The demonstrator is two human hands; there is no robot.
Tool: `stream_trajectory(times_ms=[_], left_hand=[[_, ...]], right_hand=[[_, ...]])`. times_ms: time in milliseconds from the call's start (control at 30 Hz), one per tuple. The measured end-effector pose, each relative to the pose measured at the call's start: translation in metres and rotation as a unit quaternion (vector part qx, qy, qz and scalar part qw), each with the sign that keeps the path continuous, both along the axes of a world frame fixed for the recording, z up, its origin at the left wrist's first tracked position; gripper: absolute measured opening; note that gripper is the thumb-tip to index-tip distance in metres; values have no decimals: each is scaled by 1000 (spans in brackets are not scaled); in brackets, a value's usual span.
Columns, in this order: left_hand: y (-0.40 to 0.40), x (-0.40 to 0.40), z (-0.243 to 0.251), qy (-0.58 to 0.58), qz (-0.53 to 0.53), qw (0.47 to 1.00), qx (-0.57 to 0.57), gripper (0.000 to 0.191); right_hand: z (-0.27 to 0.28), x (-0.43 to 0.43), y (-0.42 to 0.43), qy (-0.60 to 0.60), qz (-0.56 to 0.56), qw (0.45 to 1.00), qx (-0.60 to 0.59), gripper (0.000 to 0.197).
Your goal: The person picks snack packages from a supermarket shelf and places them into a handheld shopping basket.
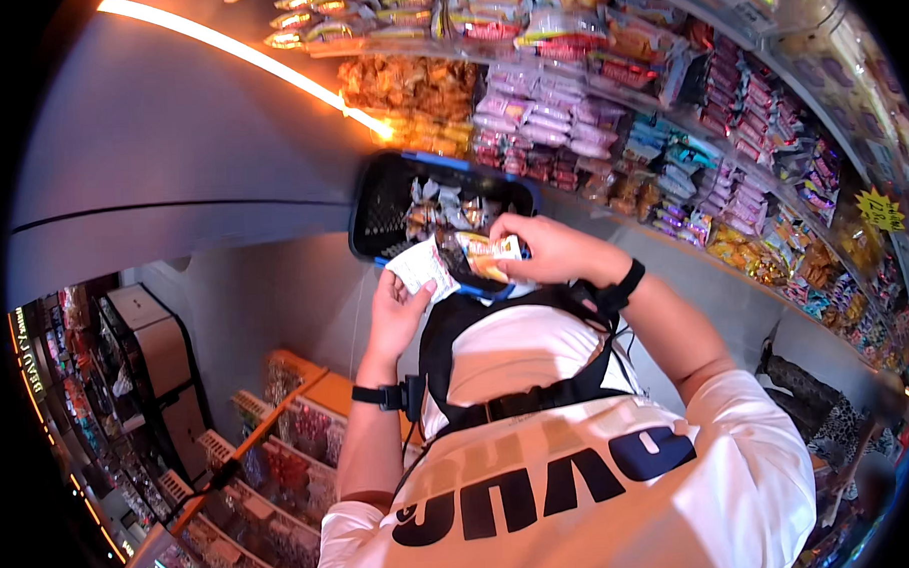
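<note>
My left hand (397, 310) grips a white printed snack packet (424, 271) by its lower edge, thumb on top. Between the thumb and fingers of my right hand (547, 249) is an orange and white snack packet (487, 254). Both packets are held above the near side of a black plastic shopping basket (369, 240) with blue handles. Several small wrapped snacks (444, 207) lie inside the basket, partly covered by the held packets and my right hand.
Stepped shelves (647, 221) of wrapped snacks run from the top to the right. A smooth grey panel (187, 150) stands at the left. Lower left is an orange-framed rack (287, 432) with divided bins. A person (854, 435) is partly visible at the right edge.
</note>
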State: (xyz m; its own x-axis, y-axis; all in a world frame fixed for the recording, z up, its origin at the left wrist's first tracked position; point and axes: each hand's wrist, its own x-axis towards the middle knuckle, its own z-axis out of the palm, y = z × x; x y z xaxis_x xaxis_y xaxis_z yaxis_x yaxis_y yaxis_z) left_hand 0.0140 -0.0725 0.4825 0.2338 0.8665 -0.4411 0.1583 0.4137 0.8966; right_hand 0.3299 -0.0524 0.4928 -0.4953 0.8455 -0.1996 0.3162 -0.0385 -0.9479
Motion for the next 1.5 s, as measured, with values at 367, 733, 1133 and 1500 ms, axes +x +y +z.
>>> stream_trajectory(times_ms=[367, 733, 1133, 1500], left_hand=[[96, -60, 5, -235, -112, 955, -140, 35], [132, -23, 35, -398, -119, 877, -241, 59], [112, 48, 16, -368, 7, 904, -219, 49], [120, 16, 37, -370, 9, 914, -166, 45]], right_hand=[[46, -59, 21, -45, -136, 987, -75, 29], [45, -92, 54, 128, -129, 982, -58, 29], [110, 51, 90, -374, -316, 713, 501, 33], [120, 99, 153, -476, -188, 699, 499, 42]])
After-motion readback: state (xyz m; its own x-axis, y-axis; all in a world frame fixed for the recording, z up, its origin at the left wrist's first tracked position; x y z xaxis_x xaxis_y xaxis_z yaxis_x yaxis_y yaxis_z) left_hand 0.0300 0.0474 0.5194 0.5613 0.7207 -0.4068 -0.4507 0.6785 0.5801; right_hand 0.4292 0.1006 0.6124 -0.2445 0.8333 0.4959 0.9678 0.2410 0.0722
